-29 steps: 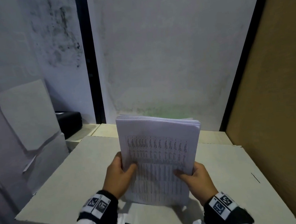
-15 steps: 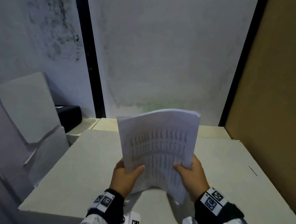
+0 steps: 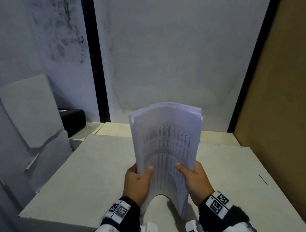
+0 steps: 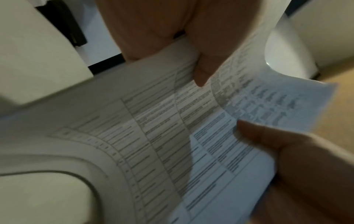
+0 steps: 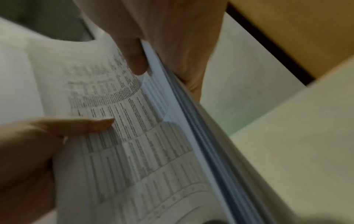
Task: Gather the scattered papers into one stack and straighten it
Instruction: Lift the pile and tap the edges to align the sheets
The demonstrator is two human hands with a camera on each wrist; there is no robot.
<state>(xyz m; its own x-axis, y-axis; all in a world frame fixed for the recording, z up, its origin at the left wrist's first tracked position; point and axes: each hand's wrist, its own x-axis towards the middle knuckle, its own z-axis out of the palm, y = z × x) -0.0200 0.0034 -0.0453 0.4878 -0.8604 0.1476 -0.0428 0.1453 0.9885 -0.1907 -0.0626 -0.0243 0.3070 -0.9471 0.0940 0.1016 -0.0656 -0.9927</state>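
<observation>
Since no loose sheets show on the table [image 3: 83, 180], you seem done gathering; what is left is squaring the stack [image 3: 167, 142]. You hold it upright over the table, left hand [image 3: 137, 182] and right hand [image 3: 196, 180] each clamped on a side edge, thumbs on the printed face. It bows, and its top edges look uneven. A black box [image 3: 72, 120] sits far left and a brown panel [image 3: 283, 114] right, neither in your way.
</observation>
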